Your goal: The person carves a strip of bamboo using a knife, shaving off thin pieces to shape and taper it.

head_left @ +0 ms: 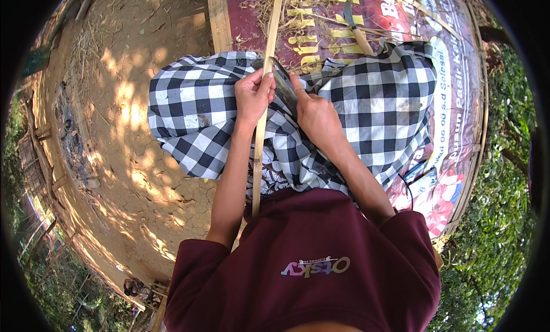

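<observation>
Dirt ground (129,154): cracked and dappled with sun, stretching off to the left of both my grips.
Printed banner (243,22): red, paler toward the right, spread ahead of my grips and out to their right.
Checked sarong (378,83): black, grey and white, draped over my legs, beneath my grips and to either side of them.
Maroon shirt (338,232): on my own body, on the near side of my grips, with a small print on the chest.
Wooden strip (259,148): long, pale and narrow, passing through my left grip; one end runs past the upper edge of view, the other reaches my shirt.
Left hand (252,97): closed on the strip, thumb and fingers pinching it.
Right hand (316,117): closed on the knife, index finger stretched along the blade; my palm hides the handle.
Knife (285,87): dark blade slanting from my right grip to the strip, just beyond my left fingers; whether it bites in, I cannot tell.
Sickle (362,41): curved blade, wooden handle, lying ahead and right of my grips.
Dry shavings (260,16): scattered on the banner, ahead of my grips.
</observation>
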`<control>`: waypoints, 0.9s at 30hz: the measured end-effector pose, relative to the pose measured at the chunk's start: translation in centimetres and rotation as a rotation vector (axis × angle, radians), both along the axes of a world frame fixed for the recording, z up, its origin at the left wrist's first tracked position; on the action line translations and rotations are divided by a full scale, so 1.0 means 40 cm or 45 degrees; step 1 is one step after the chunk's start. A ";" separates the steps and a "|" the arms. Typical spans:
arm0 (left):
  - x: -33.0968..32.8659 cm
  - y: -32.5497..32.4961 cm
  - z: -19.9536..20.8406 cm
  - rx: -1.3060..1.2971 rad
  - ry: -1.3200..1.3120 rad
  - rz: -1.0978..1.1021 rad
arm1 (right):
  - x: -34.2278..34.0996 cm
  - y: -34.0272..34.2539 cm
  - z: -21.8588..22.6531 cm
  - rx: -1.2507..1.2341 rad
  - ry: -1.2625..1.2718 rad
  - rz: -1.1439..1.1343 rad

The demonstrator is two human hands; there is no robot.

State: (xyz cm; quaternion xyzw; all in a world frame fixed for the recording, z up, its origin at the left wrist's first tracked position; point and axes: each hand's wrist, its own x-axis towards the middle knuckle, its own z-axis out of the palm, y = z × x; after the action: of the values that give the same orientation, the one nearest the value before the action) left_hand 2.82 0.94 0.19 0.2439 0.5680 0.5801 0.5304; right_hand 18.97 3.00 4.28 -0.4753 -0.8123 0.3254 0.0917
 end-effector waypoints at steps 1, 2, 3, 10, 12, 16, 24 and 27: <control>0.001 -0.002 0.003 0.016 -0.021 -0.011 | 0.002 -0.002 -0.006 0.015 0.011 0.002; 0.001 -0.002 0.005 0.018 -0.033 -0.014 | 0.003 -0.003 -0.011 0.030 0.023 0.005; 0.000 -0.002 0.008 0.019 -0.045 -0.019 | 0.001 -0.001 -0.016 0.034 0.041 0.002; 0.003 -0.014 0.009 -0.021 -0.104 0.031 | -0.020 0.002 -0.017 0.061 -0.083 0.031; -0.001 -0.010 0.012 0.004 -0.137 0.042 | -0.020 0.000 -0.015 0.056 -0.109 0.042; 0.001 -0.014 0.010 0.012 -0.153 0.038 | -0.019 -0.005 -0.003 0.033 -0.137 0.055; 0.006 -0.022 0.016 -0.036 -0.171 0.036 | -0.014 -0.015 0.011 0.045 -0.158 0.061; 0.010 -0.022 0.017 -0.040 -0.172 0.025 | -0.007 -0.020 0.003 0.062 -0.148 0.060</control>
State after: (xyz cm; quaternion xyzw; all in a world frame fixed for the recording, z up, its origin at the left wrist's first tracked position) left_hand 3.21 0.08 0.88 0.1902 0.5423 0.5915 0.5656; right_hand 18.69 2.19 4.40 -0.4717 -0.8349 0.2794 0.0485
